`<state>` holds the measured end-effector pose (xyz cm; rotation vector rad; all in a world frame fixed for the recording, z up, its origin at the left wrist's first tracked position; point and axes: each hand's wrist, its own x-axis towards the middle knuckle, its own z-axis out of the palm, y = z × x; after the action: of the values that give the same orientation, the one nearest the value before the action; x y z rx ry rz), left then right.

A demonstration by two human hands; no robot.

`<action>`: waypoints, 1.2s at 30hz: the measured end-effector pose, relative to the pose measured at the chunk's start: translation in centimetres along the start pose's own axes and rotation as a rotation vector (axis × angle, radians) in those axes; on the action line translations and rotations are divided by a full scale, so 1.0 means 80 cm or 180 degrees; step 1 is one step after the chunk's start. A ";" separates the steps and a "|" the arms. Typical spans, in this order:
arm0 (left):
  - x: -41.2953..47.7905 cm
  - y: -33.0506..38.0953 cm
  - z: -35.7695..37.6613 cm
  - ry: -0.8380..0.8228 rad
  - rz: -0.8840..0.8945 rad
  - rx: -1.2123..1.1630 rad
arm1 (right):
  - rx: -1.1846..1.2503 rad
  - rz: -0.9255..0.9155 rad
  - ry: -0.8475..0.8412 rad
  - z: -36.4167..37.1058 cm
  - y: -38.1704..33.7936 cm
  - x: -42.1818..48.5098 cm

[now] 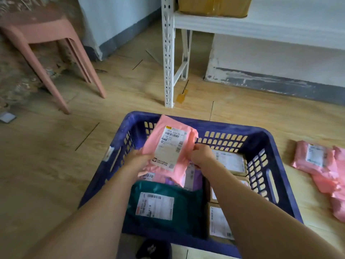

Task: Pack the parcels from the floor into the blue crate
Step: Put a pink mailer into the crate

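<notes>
Both hands hold 1 pink parcel (169,146) above the far left part of the blue crate (233,126), in the middle of the frame. Left hand (137,158) grips the parcel's lower left edge; its fingers are hidden behind the mailer, so only the back of the hand and the thumb side show. Right hand (200,155) pinches the right edge with curled fingers, knuckles up. The parcel is tilted, label facing the camera, its print too blurred to read. Both forearms reach in from the bottom of the frame, bare and nearly straight.

At the upper left stands a pink stool (46,32), its seat cut off by the frame's edge. Lower left, a small grey square (7,116) lies on the wooden floor (56,165); what it is cannot be told. A white shelf post (169,53) rises at the upper centre, with a cardboard box (212,6) cut off at the top.

Inside the crate, a teal parcel (164,202) lies at the near left, and a purple parcel (194,176) shows partly under the pink one. Along the crate's right side sit brown boxes (229,161), partly hidden by the right forearm. A dark object (155,248) at the bottom edge is unclear.

At the right of the frame, several pink parcels (317,157) lie heaped on the floor beside the crate, cut off by the edge.
</notes>
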<state>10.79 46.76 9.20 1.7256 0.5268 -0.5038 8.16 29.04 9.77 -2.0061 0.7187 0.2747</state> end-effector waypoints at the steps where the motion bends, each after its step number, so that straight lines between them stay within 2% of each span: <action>1: 0.007 -0.007 -0.004 0.0071 -0.0049 0.0102 | -0.0146 0.0016 -0.0108 0.009 0.002 0.006; 5: 0.049 -0.038 -0.016 0.0302 -0.0212 0.0926 | -0.0472 0.0226 -0.0368 0.062 0.026 0.027; 11: 0.091 -0.067 -0.014 0.0564 -0.0197 0.2053 | -0.0007 0.0539 -0.0589 0.109 0.046 0.063; 15: 0.095 -0.076 -0.014 0.0597 0.0036 0.3073 | -0.0111 0.0463 -0.1056 0.137 0.049 0.081; 17: 0.092 -0.085 -0.015 0.0540 0.0320 0.3534 | -0.0195 0.0337 -0.1151 0.147 0.047 0.085; 19: 0.090 -0.094 -0.014 0.0491 0.0606 0.3652 | -0.0455 0.0046 -0.1061 0.149 0.043 0.085; 23: 0.089 -0.093 -0.010 0.0595 0.1501 0.4442 | -0.1040 -0.0549 -0.0484 0.143 0.038 0.077; 25: 0.095 -0.097 -0.010 0.0358 0.1614 0.4659 | -0.1629 -0.0895 -0.0683 0.144 0.039 0.070; 28: 0.095 -0.104 -0.010 -0.0354 0.1088 0.4616 | -0.2386 -0.1285 -0.1146 0.153 0.059 0.062; 32: 0.097 -0.111 -0.008 -0.0899 0.0397 0.4708 | -0.3044 -0.1311 -0.1540 0.161 0.078 0.060; 34: 0.099 -0.109 -0.007 -0.1164 0.0028 0.4607 | -0.3205 -0.1291 -0.1663 0.160 0.079 0.061; 36: 0.101 -0.109 -0.007 -0.1315 -0.0208 0.4523 | -0.3040 -0.1247 -0.1665 0.157 0.079 0.059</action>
<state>12.12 49.68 -2.24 2.7884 -0.1970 -1.4634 9.43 35.51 -3.52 -2.7115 -0.2168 0.9972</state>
